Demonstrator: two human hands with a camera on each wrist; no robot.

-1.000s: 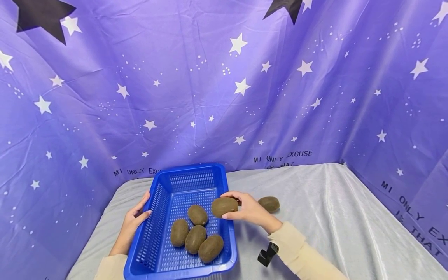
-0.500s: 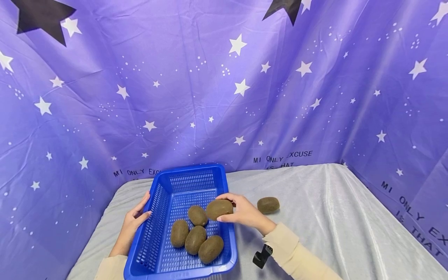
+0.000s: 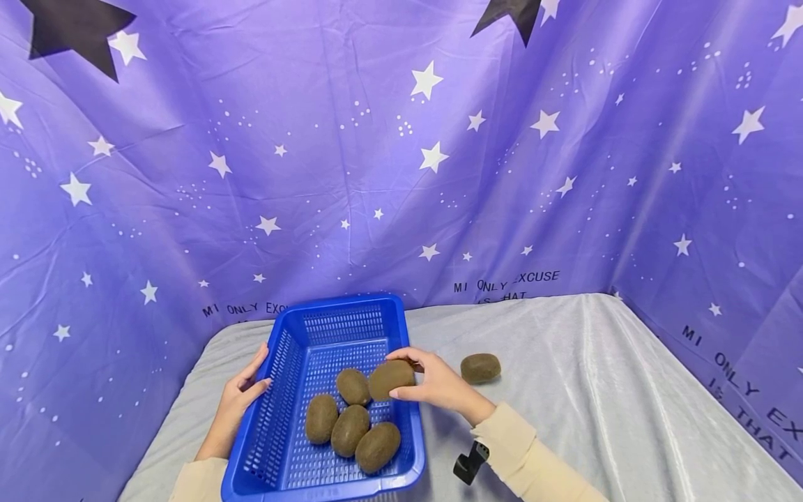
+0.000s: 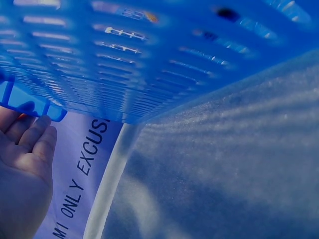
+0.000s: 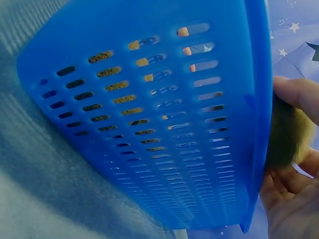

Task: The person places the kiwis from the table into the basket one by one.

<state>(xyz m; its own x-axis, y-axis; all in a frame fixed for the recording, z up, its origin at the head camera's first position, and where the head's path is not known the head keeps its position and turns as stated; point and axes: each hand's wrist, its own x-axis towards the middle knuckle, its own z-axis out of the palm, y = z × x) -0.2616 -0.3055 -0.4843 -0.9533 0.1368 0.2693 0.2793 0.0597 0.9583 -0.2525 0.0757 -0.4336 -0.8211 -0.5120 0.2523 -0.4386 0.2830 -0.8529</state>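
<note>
A blue plastic basket with slotted walls stands on the grey cloth, several brown kiwifruit lying in its near half. My left hand holds the basket's left rim, thumb over the edge; the left wrist view shows its fingers up under the rim. At the right wall, my right hand grips another kiwifruit between thumb and fingers, just inside the rim and close beside a kiwifruit in the basket. The right wrist view has this held fruit partly behind the rim.
One kiwifruit lies on the grey cloth right of the basket, beyond my right wrist. A black wrist device hangs by my right sleeve. Purple star-printed curtain closes off the back and sides.
My right hand has carried the held kiwifruit a little left and down into the basket, moving only slightly in the last half second. The left hand and basket stay put.
</note>
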